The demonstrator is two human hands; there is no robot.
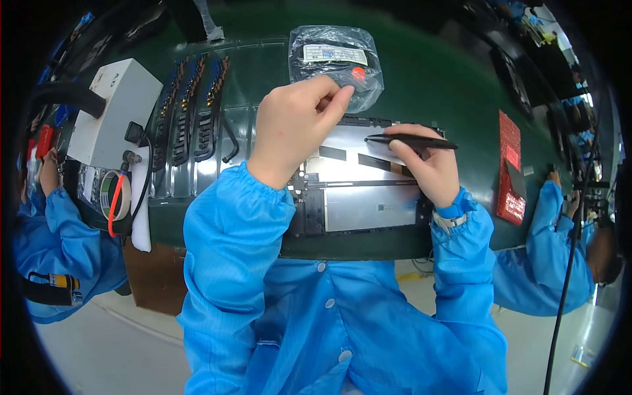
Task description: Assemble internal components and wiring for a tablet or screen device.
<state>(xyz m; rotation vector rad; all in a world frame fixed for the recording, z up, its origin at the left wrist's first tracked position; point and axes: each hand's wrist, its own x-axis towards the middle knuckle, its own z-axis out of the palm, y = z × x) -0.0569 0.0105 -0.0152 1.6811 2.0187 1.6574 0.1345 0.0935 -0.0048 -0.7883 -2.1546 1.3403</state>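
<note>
Left hand point(293, 128) raised, wrist bent, fingertips pinched on clear plastic bag point(336, 62) edge above the metal panel point(359, 181) on green bench point(428, 85). Right hand point(424, 164) rests on panel, fingers closed around black tweezers point(411, 140), held level.

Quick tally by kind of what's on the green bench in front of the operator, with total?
Flat metal panel assembly: 1
Black pen-like tool, in the right hand: 1
Clear plastic bag of parts, by the left hand: 1
Black strips with gold contacts: 3
White box: 1
Tape roll: 1
Red pad: 1
Total: 9
</note>
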